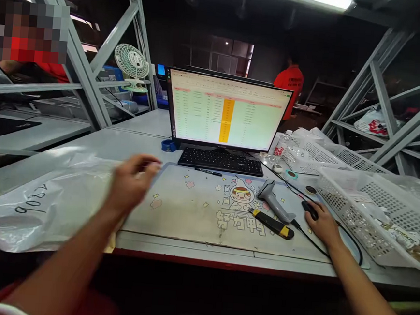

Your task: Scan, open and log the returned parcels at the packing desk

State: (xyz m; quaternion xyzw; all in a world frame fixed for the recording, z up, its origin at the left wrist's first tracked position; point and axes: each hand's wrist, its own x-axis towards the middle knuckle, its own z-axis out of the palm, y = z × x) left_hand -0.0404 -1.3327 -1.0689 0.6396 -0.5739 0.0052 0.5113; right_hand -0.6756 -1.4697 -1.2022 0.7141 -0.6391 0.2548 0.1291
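Observation:
My right hand [324,225] rests over a black computer mouse [310,210] at the right side of the printed desk mat [186,219]. My left hand [132,180] is raised at the mat's left edge, its fingers curled in towards the thumb. Whatever lies between those fingers, if anything, I cannot make out. Beside and under that forearm lies a white plastic bag [42,207] with handwritten digits. Between my hands, a grey barcode scanner [275,201] and a yellow and black utility knife [270,223] lie on the mat.
Behind the mat stand a black keyboard [220,161] and a lit monitor [228,111] showing a spreadsheet. White baskets [357,232] line the right side, near a plastic bottle [279,146]. Blue tape [168,145] and a pen [208,172] lie left of centre. Two other people are farther off.

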